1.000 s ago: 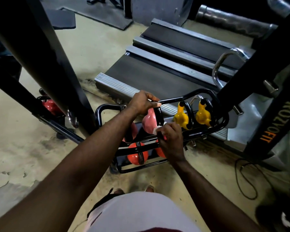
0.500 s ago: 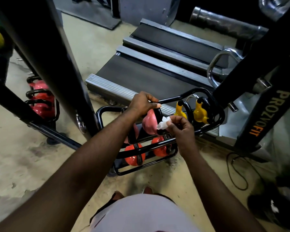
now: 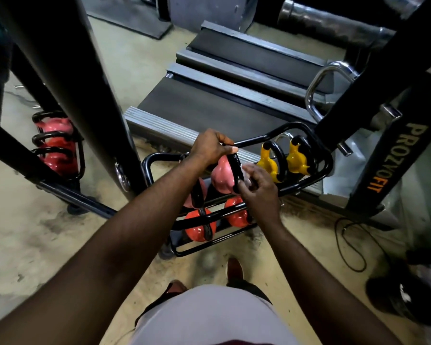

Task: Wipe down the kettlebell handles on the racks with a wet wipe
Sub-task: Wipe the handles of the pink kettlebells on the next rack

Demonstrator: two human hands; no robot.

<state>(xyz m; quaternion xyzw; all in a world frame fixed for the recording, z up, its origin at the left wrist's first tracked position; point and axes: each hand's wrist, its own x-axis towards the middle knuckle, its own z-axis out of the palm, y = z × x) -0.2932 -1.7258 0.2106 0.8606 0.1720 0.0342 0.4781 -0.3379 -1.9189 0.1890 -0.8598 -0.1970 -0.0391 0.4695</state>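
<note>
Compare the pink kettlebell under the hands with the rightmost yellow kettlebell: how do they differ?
The pink kettlebell looks larger than the rightmost yellow kettlebell. The left hand grips the pink one's handle and the right hand holds a wet wipe against it; the yellow one sits untouched. Both have black handles on the same rack.

GYM FLOOR: I stand over a low black rack holding a pink kettlebell, yellow kettlebells and red kettlebells. A second rack to my left carries more. Beyond them lies a treadmill, its belt dark between grey side rails. Black steel uprights frame my view, and one post is lettered PROZYOFIT in white and orange. A chrome handle juts out beside it. The floor is bare, worn concrete.
</note>
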